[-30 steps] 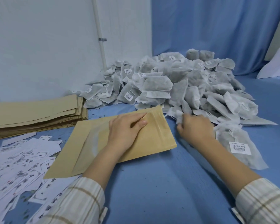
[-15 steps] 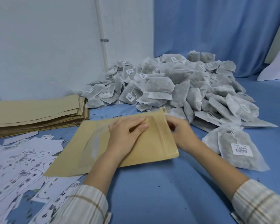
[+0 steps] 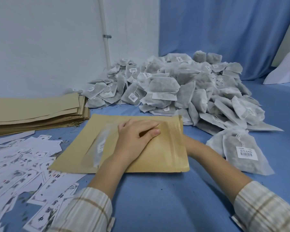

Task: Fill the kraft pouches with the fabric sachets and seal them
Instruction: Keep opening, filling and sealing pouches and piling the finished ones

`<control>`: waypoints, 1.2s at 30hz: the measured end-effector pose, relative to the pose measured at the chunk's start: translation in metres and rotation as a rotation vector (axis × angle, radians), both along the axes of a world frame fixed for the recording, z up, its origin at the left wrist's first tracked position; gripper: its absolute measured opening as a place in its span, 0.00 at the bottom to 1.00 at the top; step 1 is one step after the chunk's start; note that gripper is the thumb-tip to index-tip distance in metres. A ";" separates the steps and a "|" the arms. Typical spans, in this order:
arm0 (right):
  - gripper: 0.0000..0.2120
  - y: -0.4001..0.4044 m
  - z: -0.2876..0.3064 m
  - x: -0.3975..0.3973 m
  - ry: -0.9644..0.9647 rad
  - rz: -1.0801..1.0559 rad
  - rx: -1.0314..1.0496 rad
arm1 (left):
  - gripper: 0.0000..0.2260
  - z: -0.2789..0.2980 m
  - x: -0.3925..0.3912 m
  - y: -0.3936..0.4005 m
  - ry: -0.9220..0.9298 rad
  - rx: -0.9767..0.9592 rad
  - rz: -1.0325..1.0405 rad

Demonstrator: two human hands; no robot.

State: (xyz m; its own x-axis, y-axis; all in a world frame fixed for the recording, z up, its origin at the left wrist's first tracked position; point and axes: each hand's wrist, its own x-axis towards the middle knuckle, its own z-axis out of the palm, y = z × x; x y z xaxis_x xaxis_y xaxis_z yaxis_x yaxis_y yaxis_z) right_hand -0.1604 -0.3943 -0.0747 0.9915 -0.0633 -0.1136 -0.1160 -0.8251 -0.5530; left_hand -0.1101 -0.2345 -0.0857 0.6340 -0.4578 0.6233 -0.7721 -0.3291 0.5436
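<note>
One kraft pouch (image 3: 141, 158) is seen flat on the blue surface (image 3: 174, 198) at frame centre, its open mouth toward the right. The left hand (image 3: 137, 136) is laid on top, fingers straight and pressed flat. The right hand (image 3: 188, 144) is hidden inside the mouth; its grip cannot be told. One sachet (image 3: 241, 151) lies apart at right, a large uncounted heap of sachets (image 3: 182, 87) beyond. One stack of empty pouches (image 3: 35, 113) is noted upper left, loose printed labels (image 3: 23, 168) lower left. Open cloth remains along the bottom edge.
</note>
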 end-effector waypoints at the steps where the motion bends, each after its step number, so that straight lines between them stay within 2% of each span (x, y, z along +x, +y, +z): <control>1: 0.10 0.000 -0.001 0.001 0.082 0.016 -0.017 | 0.08 -0.001 -0.002 -0.002 -0.010 0.030 -0.006; 3: 0.08 -0.002 -0.006 -0.001 0.164 -0.046 0.026 | 0.08 -0.004 -0.004 -0.007 -0.026 0.106 0.015; 4: 0.10 -0.002 -0.007 -0.001 0.153 -0.085 0.044 | 0.09 -0.005 -0.004 -0.009 -0.033 0.136 0.032; 6: 0.16 -0.002 -0.005 -0.004 -0.005 -0.143 0.025 | 0.10 -0.005 -0.004 -0.012 -0.040 0.167 0.070; 8: 0.11 -0.009 -0.002 -0.011 -0.233 -0.115 0.015 | 0.11 -0.004 -0.005 -0.013 -0.042 0.178 0.095; 10: 0.09 -0.026 0.005 -0.023 -0.373 -0.114 -0.244 | 0.11 -0.004 -0.006 -0.013 -0.039 0.173 0.094; 12: 0.14 -0.051 0.011 -0.039 -0.393 -0.225 -0.530 | 0.10 -0.005 -0.006 -0.013 -0.024 0.156 0.078; 14: 0.19 -0.072 0.014 -0.058 -0.249 -0.413 -0.695 | 0.11 -0.005 -0.008 -0.016 -0.013 0.152 0.047; 15: 0.21 -0.080 0.015 -0.065 -0.144 -0.519 -0.710 | 0.11 -0.005 -0.010 -0.019 -0.010 0.149 0.028; 17: 0.23 -0.088 0.014 -0.075 0.031 -0.685 -0.564 | 0.10 -0.004 -0.015 -0.025 -0.001 0.137 -0.003; 19: 0.23 -0.093 0.008 -0.076 0.093 -0.739 -0.403 | 0.10 -0.002 -0.021 -0.032 0.002 0.128 -0.017; 21: 0.22 -0.094 0.003 -0.073 0.024 -0.714 -0.388 | 0.10 -0.002 -0.025 -0.039 0.007 0.136 -0.015; 25: 0.30 -0.095 -0.002 -0.067 -0.194 -0.755 -0.242 | 0.11 -0.003 -0.030 -0.044 -0.003 0.154 0.021; 28: 0.19 -0.100 -0.005 -0.067 -0.141 -0.766 -0.110 | 0.10 -0.003 -0.027 -0.042 0.001 0.119 0.056; 30: 0.16 -0.105 -0.007 -0.071 -0.145 -0.758 0.028 | 0.09 0.000 -0.025 -0.038 0.006 0.067 0.074; 34: 0.12 -0.112 -0.001 -0.075 -0.367 -0.764 0.282 | 0.13 0.007 -0.021 -0.028 0.029 0.013 0.091; 36: 0.11 -0.111 0.005 -0.075 -0.492 -0.743 0.562 | 0.13 0.010 -0.017 -0.023 0.039 -0.002 0.094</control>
